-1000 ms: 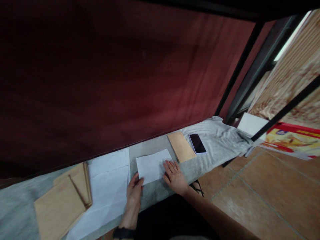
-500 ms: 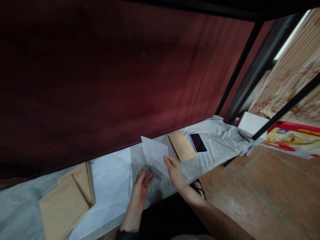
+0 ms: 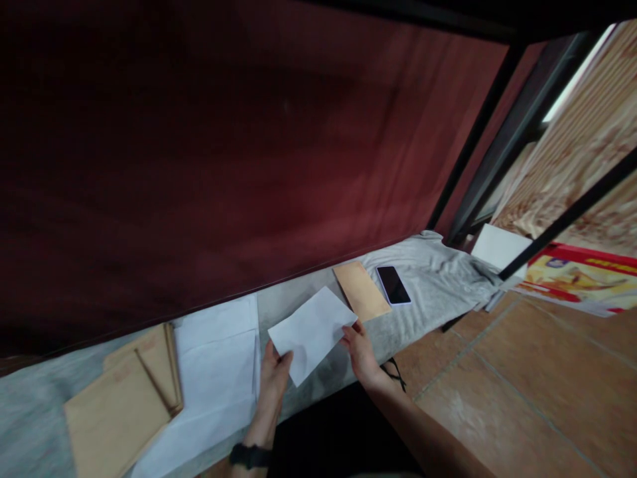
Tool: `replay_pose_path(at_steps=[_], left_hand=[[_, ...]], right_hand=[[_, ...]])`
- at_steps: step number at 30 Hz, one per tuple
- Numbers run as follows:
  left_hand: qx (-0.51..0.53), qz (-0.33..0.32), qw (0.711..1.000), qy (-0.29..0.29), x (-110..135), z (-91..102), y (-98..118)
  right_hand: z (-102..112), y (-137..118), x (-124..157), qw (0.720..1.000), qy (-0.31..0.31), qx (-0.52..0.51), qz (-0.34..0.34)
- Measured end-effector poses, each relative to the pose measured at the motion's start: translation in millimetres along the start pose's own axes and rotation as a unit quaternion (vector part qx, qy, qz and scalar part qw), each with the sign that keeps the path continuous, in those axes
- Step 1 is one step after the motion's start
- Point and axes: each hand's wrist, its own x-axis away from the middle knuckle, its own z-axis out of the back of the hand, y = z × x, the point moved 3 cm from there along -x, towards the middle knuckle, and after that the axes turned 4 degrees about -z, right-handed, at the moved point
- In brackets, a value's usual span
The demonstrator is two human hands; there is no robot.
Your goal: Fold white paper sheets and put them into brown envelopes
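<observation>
A folded white sheet of paper (image 3: 312, 332) is held between both hands above the grey cloth. My left hand (image 3: 273, 375) grips its left end, thumb on top. At its right end my right hand (image 3: 357, 346) pinches the edge. Just beyond the right hand lies a brown envelope (image 3: 361, 290), flat on the cloth. To the left of my left hand, larger white sheets (image 3: 216, 362) are spread in a pile. Several brown envelopes (image 3: 117, 415) overlap those sheets at the far left.
A phone (image 3: 393, 285) lies face up beside the single envelope. The grey cloth (image 3: 428, 305) covers a narrow bench against a dark red panel (image 3: 249, 166). Black metal bars (image 3: 478, 133) rise at the right, near a white box (image 3: 500, 249) and a red and yellow carton (image 3: 577, 275).
My left hand has closed on the paper's left end; before, it was open and apart from it. The paper has turned and come lower, nearer to me.
</observation>
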Motion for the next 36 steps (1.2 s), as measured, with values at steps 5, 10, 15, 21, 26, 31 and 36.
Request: replay_pose_path(at_steps=[5, 10, 15, 21, 26, 31, 36], left_hand=[[-0.051, -0.074, 0.994, -0.056, -20.3, 4.8, 6.6], [-0.158, -0.115, 0.979, -0.05, -36.3, 4.1, 10.4], [-0.181, -0.106, 0.975, -0.071, -48.2, 0.9, 10.2], [-0.264, -0.153, 0.952, 0.0, -41.1, 3.6, 8.1], [-0.426, -0.341, 0.837, -0.039, 1.6, -37.5, -11.4], [-0.484, -0.378, 0.776, -0.147, 28.5, -65.7, -34.8], [-0.531, -0.354, 0.755, -0.151, 25.4, -52.2, -33.4]], right_hand=[[17.5, 11.6, 1.2, 0.996, 0.044, 0.064, 0.04], [20.9, -6.9, 12.6, 0.961, -0.029, 0.223, 0.158], [2.9, -15.7, 18.2, 0.854, -0.134, 0.427, 0.264], [-3.1, -2.2, 17.8, 0.809, -0.129, 0.506, 0.271], [-2.2, -1.4, 19.6, 0.807, -0.134, 0.51, 0.267], [-0.6, 0.3, 20.1, 0.793, -0.16, 0.518, 0.278], [-0.1, 3.5, 19.6, 0.798, -0.148, 0.516, 0.273]])
